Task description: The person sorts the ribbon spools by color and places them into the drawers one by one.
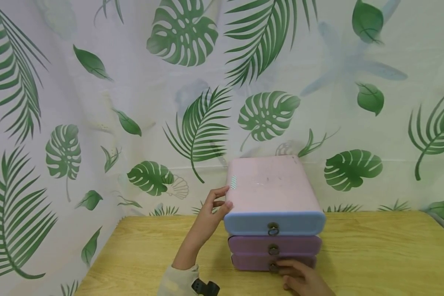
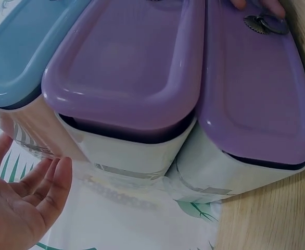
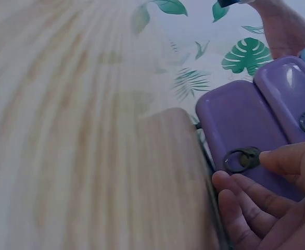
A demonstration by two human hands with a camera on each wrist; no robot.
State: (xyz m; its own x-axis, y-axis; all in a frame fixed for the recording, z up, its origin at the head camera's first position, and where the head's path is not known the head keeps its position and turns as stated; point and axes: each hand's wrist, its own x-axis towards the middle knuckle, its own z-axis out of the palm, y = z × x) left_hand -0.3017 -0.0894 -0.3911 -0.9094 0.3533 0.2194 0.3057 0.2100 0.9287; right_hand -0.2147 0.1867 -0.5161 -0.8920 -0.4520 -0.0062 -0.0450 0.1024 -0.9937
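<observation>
A three-tier drawer unit stands on the table, with a pink top (image 1: 270, 185), a blue top drawer (image 1: 248, 224) and two purple drawers (image 2: 126, 62) below. My left hand (image 1: 211, 211) rests against the unit's upper left side, fingers spread and thumb close to the front edge; the left wrist view shows this hand (image 2: 27, 198) beside the pink casing. At the bottom purple drawer (image 3: 236, 114), my right hand (image 3: 277, 208) has a fingertip on the mount of the dark metal ring pull (image 3: 238, 160). The ring hangs down, with the other fingers bent beside it.
The wood-grain table (image 1: 385, 250) extends to both sides of the unit. Right behind it hangs a white leaf-patterned cloth (image 1: 281, 53). The middle drawer has its own ring pull (image 1: 273, 249), and so does the blue one. A black wristband (image 1: 206, 287) circles the left sleeve.
</observation>
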